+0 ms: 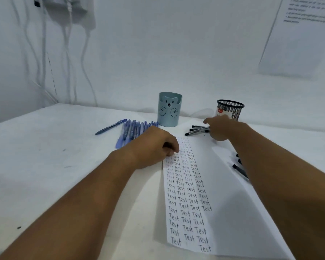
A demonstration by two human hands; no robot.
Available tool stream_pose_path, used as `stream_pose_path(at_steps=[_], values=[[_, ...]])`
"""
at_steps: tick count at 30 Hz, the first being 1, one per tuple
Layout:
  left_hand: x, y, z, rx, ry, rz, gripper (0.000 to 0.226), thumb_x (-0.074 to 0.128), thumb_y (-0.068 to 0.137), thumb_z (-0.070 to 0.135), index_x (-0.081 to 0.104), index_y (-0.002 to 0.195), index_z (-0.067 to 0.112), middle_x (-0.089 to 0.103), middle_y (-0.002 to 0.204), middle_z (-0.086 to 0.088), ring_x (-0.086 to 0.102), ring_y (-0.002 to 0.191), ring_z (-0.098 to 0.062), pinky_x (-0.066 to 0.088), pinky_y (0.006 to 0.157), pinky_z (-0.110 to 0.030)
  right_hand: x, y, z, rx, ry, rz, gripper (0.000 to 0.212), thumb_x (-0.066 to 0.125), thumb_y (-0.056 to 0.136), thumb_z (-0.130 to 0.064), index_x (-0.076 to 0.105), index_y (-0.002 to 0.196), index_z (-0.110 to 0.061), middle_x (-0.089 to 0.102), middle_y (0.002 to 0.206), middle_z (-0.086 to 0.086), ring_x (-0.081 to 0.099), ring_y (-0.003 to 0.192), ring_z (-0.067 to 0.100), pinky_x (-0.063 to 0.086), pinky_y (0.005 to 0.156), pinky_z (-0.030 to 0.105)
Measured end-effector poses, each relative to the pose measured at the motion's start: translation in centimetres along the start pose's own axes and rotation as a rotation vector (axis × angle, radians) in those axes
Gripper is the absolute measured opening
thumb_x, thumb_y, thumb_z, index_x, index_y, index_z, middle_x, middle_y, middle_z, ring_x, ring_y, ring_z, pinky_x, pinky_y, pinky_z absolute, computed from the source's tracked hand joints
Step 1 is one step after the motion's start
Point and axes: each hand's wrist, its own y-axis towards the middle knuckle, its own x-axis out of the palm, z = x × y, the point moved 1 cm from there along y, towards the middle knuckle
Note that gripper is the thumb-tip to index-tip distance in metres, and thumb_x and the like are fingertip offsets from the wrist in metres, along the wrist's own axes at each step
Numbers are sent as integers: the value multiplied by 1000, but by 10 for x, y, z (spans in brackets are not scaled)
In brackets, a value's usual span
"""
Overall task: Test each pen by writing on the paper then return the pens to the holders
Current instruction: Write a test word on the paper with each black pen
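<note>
My left grip [154, 145], fingers curled, pins the paper [204, 184]; my right grip [220, 128] clamps black pens [197, 130] near the mesh holder [230, 109].

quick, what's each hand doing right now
Left hand: fingers curled, resting on the paper, holding nothing.
Right hand: gripping black pens.

Paper [214, 184] before me: handwritten word "Test" repeated in columns. Wall sheet [298, 40] print and mesh holder [231, 109] label unreadable.
</note>
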Motion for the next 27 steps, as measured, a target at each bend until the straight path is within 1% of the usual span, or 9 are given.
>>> stream_pose_path(at_steps=[2,4,9,11,14,16,20,24,27], values=[[0,2,-1,0,-14,-3,21,66,87,5,75,97,21,72,91,10,63,83,5,47,79,-8,8,9,3,15,-23,-32,47,42,92,-9,43,137,-20,54,117,5,45,112,28,39,104,46],[0,3,-1,-1,-27,-10,22,65,86,5,75,95,22,72,91,11,63,82,7,46,77,-5,12,12,5,24,-32,-37,42,45,90,-10,47,131,-19,47,105,2,43,112,30,38,104,48],[2,4,0,3,-30,-24,20,67,87,8,75,96,23,71,90,13,63,80,8,43,74,-4,12,7,4,120,-106,9,37,47,95,-9,52,131,-14,44,131,10,32,129,34,29,105,48],[1,4,1,4,-30,-24,20,67,87,7,75,96,23,70,89,14,62,80,8,42,74,-4,12,7,5,103,-99,15,30,49,93,-8,55,122,-11,47,130,12,38,124,34,33,104,47],[1,2,2,0,-34,-27,19,67,87,8,75,97,23,70,89,15,62,81,8,43,75,-5,10,3,7,28,-28,13,8,49,90,-8,54,96,-11,60,114,13,56,98,31,51,92,45],[2,2,1,0,-44,-30,19,68,87,9,75,96,24,71,90,14,63,82,7,45,76,-7,8,-1,7,7,-17,34,13,52,92,-12,59,103,-10,62,111,11,59,98,30,53,87,44],[2,1,2,2,-48,-26,18,69,87,10,75,95,24,70,88,16,63,80,8,45,74,-4,2,-14,2,-1,-35,74,28,55,94,-21,62,122,-18,60,118,9,57,110,30,47,89,40],[2,1,1,8,-38,-28,17,70,86,12,75,95,25,71,90,15,63,81,7,46,77,-9,-2,-20,-1,-10,-96,138,26,53,97,-22,64,121,-20,59,116,7,58,108,29,40,82,37],[1,2,-1,9,-31,-38,17,70,86,13,75,95,26,71,89,15,63,81,7,49,80,-13,-9,-29,-3,-32,-193,190,25,52,98,-22,64,119,-19,54,121,6,47,120,28,40,89,41]])
